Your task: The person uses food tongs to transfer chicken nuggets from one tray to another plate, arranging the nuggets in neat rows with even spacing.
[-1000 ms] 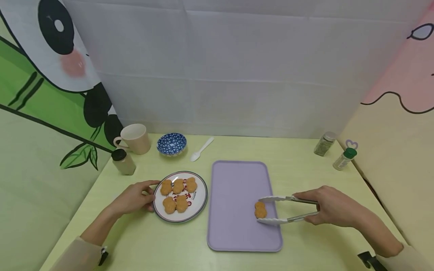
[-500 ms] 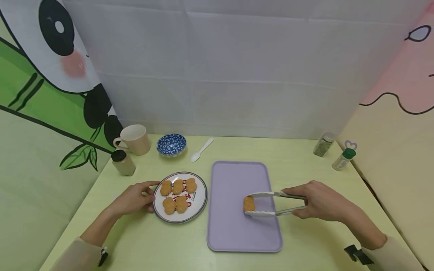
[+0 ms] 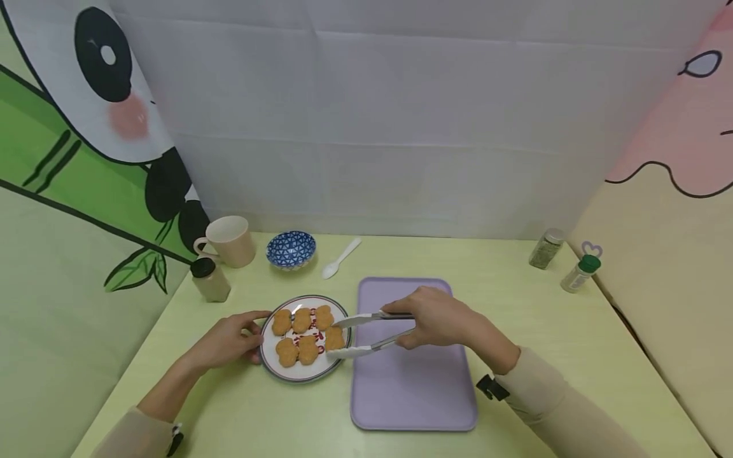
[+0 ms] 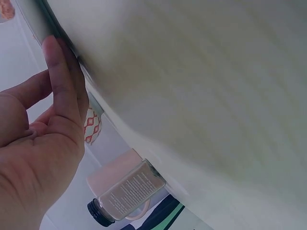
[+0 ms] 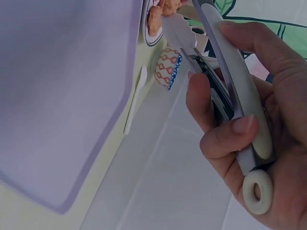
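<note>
My left hand (image 3: 229, 340) touches the left rim of a white, dark-edged plate (image 3: 303, 375); in the left wrist view its fingers (image 4: 64, 86) reach fairly straight to the rim. My right hand (image 3: 441, 318) grips metal tongs (image 3: 369, 346) with pale tips, reaching leftward across the tray to the plate. Between those tips, over the plate's right side, is a brown nugget (image 3: 335, 338). Several similar nuggets (image 3: 308, 350) lie left of it in two rows. The right wrist view shows curled fingers around the tongs' handle (image 5: 235, 76).
The lilac tray (image 3: 412, 394) lies right of the plate. Behind stand a mug (image 3: 230, 242), a black-capped bottle (image 3: 210, 281), a blue patterned bowl (image 3: 291, 250) and a white spoon (image 3: 340, 259). Two shakers, one clear-topped (image 3: 546, 249) and one green-capped (image 3: 581, 273), stand at the far right.
My right hand has moved left with the tongs, carrying the nugget from the tray to the plate's right side. The left hand has stayed at the plate's rim.
</note>
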Demonstrator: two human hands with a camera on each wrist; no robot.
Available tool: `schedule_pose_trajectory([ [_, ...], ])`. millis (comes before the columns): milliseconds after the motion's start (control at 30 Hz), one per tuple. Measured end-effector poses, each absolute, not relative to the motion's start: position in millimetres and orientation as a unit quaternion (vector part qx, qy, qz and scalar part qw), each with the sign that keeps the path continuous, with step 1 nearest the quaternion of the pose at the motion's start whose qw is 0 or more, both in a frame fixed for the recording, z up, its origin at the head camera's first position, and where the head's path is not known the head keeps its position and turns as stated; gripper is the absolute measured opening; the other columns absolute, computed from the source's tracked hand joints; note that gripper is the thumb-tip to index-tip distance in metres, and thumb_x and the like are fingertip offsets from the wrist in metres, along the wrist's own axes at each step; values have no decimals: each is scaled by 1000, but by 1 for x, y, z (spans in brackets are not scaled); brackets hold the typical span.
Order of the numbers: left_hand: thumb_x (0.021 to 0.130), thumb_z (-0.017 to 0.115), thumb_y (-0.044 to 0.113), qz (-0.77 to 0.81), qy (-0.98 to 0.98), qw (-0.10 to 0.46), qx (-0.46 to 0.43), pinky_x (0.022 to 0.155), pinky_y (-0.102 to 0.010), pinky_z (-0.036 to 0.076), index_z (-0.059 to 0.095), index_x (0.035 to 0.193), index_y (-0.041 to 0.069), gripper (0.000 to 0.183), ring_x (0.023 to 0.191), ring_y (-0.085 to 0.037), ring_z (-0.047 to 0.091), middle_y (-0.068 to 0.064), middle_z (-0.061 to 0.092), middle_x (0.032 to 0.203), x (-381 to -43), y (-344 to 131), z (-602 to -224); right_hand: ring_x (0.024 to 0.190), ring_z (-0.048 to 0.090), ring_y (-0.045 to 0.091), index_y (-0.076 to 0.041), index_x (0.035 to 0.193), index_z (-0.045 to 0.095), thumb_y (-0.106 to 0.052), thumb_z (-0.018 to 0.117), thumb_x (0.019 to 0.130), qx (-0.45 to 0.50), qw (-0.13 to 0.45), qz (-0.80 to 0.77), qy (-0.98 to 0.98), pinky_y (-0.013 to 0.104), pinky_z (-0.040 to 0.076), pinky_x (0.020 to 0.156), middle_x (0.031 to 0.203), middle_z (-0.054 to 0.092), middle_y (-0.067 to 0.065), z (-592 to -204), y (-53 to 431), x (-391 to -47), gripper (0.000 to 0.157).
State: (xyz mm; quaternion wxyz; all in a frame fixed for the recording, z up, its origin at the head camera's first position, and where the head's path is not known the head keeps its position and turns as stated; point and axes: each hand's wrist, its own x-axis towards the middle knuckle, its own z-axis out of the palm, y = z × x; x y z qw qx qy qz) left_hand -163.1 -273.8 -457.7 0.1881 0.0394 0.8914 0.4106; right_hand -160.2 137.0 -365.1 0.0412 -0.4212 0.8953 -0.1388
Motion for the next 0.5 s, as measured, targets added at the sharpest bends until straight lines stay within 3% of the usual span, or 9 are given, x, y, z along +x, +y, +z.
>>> schedule_pose_trajectory([
  [300, 88, 59, 2, 411, 891, 189, 45, 55, -32, 51, 42, 140, 5, 55, 64, -19, 65, -13, 56, 95, -165, -274, -459, 56, 44, 3, -14, 121, 66, -30, 75, 73, -416, 71, -148, 894, 22, 41, 53, 95, 68, -10, -375, 119, -166, 51],
  [500, 88, 58, 2, 411, 890, 190, 47, 55, -32, 51, 41, 140, 5, 55, 64, -19, 65, -13, 57, 95, -165, -274, -459, 53, 41, 3, -13, 120, 66, -30, 74, 73, -414, 76, -148, 895, 22, 38, 49, 88, 67, -11, -375, 117, -167, 51],
])
